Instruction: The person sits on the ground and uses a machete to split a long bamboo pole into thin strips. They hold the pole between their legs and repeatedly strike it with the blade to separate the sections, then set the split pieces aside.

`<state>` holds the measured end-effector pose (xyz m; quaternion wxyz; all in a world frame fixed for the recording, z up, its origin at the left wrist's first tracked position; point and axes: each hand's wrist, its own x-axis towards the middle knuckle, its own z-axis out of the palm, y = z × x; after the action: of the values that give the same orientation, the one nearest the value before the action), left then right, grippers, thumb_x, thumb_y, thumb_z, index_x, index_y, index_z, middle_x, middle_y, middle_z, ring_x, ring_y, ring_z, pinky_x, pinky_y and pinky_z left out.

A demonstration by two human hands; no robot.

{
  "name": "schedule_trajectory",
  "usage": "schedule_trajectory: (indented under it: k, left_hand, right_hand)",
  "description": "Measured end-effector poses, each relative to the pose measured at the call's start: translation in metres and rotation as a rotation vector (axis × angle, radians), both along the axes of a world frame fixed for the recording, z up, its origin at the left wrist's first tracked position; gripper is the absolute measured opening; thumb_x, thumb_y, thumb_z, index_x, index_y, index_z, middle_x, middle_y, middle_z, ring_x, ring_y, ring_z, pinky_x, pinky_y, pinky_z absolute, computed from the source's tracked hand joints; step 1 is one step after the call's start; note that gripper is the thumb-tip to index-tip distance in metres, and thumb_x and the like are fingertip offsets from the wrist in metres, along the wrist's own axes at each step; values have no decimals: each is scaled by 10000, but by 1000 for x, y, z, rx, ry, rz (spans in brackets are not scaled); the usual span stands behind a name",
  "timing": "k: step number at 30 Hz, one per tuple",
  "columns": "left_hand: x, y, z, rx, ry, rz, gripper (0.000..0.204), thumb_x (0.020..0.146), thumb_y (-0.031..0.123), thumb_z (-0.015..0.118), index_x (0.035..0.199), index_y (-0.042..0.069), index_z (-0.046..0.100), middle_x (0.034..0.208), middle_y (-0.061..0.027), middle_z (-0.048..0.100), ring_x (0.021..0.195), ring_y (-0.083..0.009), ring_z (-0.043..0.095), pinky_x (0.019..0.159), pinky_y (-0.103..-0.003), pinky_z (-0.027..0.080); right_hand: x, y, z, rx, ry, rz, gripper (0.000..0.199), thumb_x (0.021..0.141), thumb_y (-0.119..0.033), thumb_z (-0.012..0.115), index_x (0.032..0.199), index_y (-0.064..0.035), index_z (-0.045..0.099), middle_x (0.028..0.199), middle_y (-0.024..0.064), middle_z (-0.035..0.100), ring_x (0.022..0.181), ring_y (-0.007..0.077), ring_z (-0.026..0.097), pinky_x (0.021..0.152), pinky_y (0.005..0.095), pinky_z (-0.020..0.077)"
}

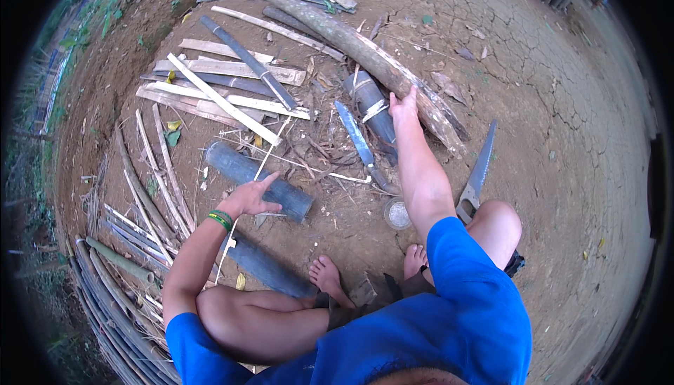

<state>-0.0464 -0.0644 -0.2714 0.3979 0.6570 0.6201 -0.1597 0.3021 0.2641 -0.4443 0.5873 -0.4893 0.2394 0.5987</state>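
The log (361,51) lies on the dirt beyond the feet, its long axis slanting from upper left to lower right, brown and rough with paler, stripped wood toward its nearer end, where the right hand (404,104) meets its side, fingers partly extended, though I cannot tell whether they grip. The tube (235,164), dark grey and smooth, slants the same way on the ground, beneath the left hand (247,199), which is spread wide, holding nothing, contact unclear.
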Motion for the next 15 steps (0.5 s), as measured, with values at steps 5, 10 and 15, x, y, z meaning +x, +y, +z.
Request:
schedule_trajectory:
  k: [5,10,15]
  left_hand:
    - [-11,-18,-19,-39,68,-32,1048,779,645,707,1572,143,241,1361,-251,572,1269,-402,545,1077,-451,435]
    - [-31,-46,-31,-33,122,3,940,812,656,663,1512,99,377,1370,-236,570,1270,-396,543,1076,-452,436]
    - [-49,-76,-37,89,96,195,836,828,603,666,1422,48,477,1351,-251,577,1253,-397,551,1075,-453,433]
  right_hand:
    - [31,10,-12,82,-51,267,742,897,-545,681,1382,-34,446,1248,237,621,1095,370,652,915,411,603]
    - [20,-24,17,133,-522,687,492,987,-383,612,1249,26,533,1082,201,697,891,278,707,731,356,613]
    - [-29,-75,44,400,-913,824,367,989,-352,621,895,-2,676,846,95,725,735,151,680,644,269,532]
